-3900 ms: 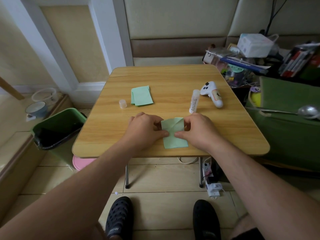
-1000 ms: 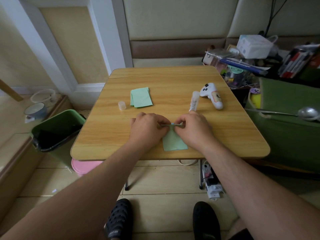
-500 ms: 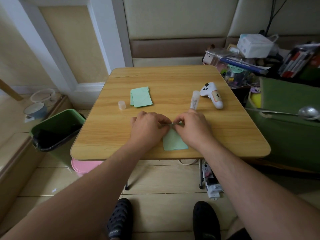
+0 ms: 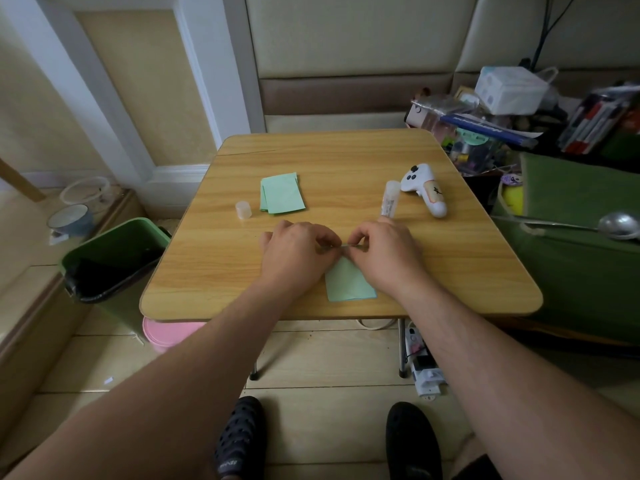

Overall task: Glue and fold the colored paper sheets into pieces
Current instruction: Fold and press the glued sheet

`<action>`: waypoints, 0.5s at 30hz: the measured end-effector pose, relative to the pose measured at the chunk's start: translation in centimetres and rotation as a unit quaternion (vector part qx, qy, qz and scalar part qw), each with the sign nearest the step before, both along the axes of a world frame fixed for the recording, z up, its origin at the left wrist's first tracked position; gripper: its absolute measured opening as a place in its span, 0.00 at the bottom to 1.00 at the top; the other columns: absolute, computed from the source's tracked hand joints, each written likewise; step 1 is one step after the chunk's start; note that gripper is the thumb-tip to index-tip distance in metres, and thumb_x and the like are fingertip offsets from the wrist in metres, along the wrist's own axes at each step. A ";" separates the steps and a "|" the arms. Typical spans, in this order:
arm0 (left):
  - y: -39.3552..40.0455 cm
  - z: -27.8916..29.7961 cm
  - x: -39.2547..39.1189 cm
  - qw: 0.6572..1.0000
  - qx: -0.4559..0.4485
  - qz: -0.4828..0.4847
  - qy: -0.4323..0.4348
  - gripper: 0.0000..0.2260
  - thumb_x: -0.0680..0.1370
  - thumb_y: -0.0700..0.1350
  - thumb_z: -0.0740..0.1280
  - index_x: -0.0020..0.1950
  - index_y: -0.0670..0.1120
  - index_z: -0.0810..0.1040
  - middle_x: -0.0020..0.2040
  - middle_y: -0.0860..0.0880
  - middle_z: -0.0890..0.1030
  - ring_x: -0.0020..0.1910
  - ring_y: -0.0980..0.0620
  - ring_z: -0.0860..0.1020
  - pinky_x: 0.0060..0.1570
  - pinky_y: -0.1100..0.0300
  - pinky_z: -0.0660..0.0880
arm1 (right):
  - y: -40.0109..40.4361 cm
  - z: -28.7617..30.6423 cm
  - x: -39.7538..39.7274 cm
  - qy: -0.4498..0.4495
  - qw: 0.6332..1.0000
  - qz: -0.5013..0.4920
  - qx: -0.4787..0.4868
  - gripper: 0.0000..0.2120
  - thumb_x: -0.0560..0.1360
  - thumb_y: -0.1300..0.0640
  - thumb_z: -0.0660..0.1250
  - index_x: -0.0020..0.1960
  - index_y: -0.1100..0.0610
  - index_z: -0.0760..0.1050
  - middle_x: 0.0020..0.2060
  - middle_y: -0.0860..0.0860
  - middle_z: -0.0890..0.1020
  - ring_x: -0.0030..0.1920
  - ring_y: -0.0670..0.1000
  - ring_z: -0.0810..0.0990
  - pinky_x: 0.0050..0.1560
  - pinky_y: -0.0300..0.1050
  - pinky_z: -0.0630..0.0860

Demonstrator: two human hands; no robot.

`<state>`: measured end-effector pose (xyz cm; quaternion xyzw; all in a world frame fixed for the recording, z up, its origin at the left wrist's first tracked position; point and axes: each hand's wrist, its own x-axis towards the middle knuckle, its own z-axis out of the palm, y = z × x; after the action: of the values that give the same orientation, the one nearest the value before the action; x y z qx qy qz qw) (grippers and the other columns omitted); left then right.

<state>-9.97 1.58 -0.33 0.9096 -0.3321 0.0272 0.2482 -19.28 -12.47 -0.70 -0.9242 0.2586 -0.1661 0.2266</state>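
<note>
Pinched by curled fingertips [image 4: 337,244] of left hand [image 4: 298,252] and right hand [image 4: 384,252], meeting at far edge of green sheet [image 4: 349,282]; sheet flat on wooden table [image 4: 346,157], at its near edge; green paper stack [image 4: 282,192] farther back on table, left of hands; cap [image 4: 243,209] beside stack; glue stick [image 4: 390,199] behind right hand; white controller [image 4: 424,188] beside glue stick.
</note>
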 end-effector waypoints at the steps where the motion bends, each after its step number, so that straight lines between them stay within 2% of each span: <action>1: -0.1 0.0 0.0 1.000 0.001 -0.001 -0.001 0.07 0.76 0.60 0.69 0.53 0.64 0.83 0.50 0.62 0.82 0.58 0.49 0.71 0.57 0.49 0.65 | 0.1 -0.1 0.1 0.000 1.000 0.003 0.000 0.07 0.76 0.42 0.74 0.46 0.43 0.80 0.45 0.43 0.74 0.53 0.53 0.76 0.55 0.55 0.77; 5: 0.0 0.2 0.3 1.000 0.010 0.003 0.003 0.08 0.78 0.57 0.68 0.55 0.64 0.83 0.50 0.62 0.83 0.59 0.49 0.71 0.58 0.49 0.66 | -0.2 0.0 0.2 0.001 1.000 -0.006 -0.006 0.02 0.78 0.47 0.72 0.49 0.43 0.81 0.50 0.43 0.76 0.56 0.53 0.77 0.58 0.56 0.76; 9: 0.1 0.2 0.7 1.000 0.020 0.011 0.007 0.09 0.80 0.54 0.66 0.57 0.64 0.84 0.51 0.61 0.83 0.60 0.48 0.71 0.59 0.48 0.66 | -0.9 0.0 0.1 0.013 1.000 -0.023 -0.012 0.05 0.79 0.53 0.71 0.52 0.43 0.81 0.53 0.43 0.77 0.60 0.53 0.76 0.60 0.57 0.74; 12: -0.3 0.1 0.3 1.000 0.016 0.011 0.006 0.09 0.79 0.55 0.66 0.56 0.64 0.84 0.51 0.61 0.84 0.59 0.47 0.71 0.58 0.49 0.66 | -0.5 -0.1 0.2 0.002 1.000 -0.018 -0.005 0.03 0.78 0.49 0.72 0.52 0.43 0.81 0.53 0.44 0.78 0.60 0.54 0.76 0.60 0.57 0.74; 15: -0.7 0.0 0.2 1.000 0.014 0.014 -0.007 0.09 0.79 0.58 0.66 0.56 0.63 0.83 0.50 0.61 0.84 0.58 0.46 0.72 0.55 0.50 0.65 | 0.3 -0.1 0.5 0.002 1.000 -0.017 -0.011 0.06 0.78 0.43 0.72 0.51 0.43 0.81 0.53 0.44 0.78 0.59 0.54 0.76 0.57 0.54 0.72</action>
<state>-9.79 0.91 -0.36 0.9173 -0.3216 0.0325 0.2327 -18.74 -12.20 -0.84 -0.9225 0.2725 -0.1708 0.2133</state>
